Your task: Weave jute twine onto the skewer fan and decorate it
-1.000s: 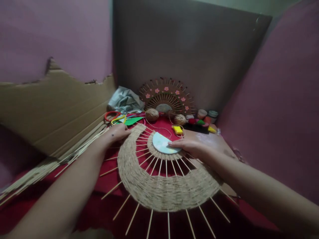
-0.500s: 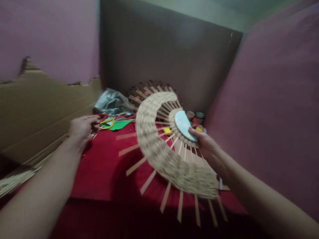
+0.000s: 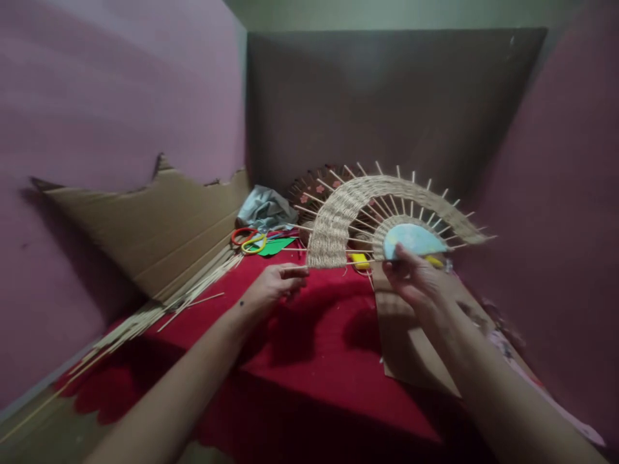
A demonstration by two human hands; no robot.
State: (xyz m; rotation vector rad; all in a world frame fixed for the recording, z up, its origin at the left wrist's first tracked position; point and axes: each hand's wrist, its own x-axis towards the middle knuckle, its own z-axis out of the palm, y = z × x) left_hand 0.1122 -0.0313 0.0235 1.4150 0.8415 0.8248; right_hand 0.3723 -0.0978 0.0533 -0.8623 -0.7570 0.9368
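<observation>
Arching above the grip, a tan woven fan (image 3: 330,222) bristles with sticks (image 3: 379,169) around a pale-blue semicircle (image 3: 416,238). The right hand (image 3: 416,274), forearm slanting inward, clasps it, thumb in front; the left hand (image 3: 279,283), fingers nearly closed, pinches 1 low stick (image 3: 356,262).

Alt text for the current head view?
A woven fan is held up over red cloth: right hand on its pale-blue half-disc, left hand at its left end. Behind it is a flowered fan; red and yellow scissor handles and loose sticks lie at left.
</observation>
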